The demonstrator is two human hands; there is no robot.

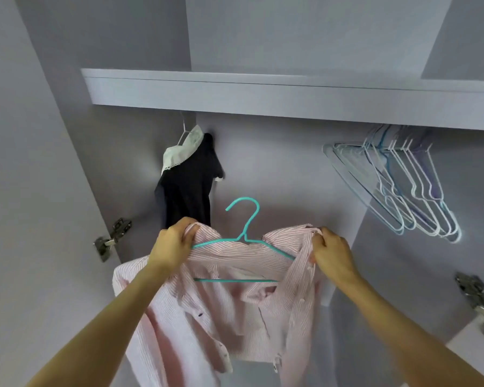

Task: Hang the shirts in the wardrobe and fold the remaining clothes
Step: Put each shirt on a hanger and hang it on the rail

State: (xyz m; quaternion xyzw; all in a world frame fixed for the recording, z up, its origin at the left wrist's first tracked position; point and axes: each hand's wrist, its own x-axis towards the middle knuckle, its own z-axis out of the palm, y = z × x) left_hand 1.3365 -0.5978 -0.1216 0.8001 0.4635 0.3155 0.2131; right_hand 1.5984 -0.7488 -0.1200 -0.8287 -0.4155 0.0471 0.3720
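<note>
- Soft, even, cool light is cast throughout; no glare is seen.
- A faint shadow is thrown under the shelf [263,99].
- Edges are bent by wide-angle distortion; slight softness is noted overall.

Steel door hinges [113,238] sit low at both sides, the right hinge [479,301] perhaps blurred.

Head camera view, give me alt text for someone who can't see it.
Two hands, left hand and right hand, grip a pink striped shirt draped on a teal hanger before an open wardrobe. A dark dress with a white collar hangs behind; empty hangers cluster at right.
</note>
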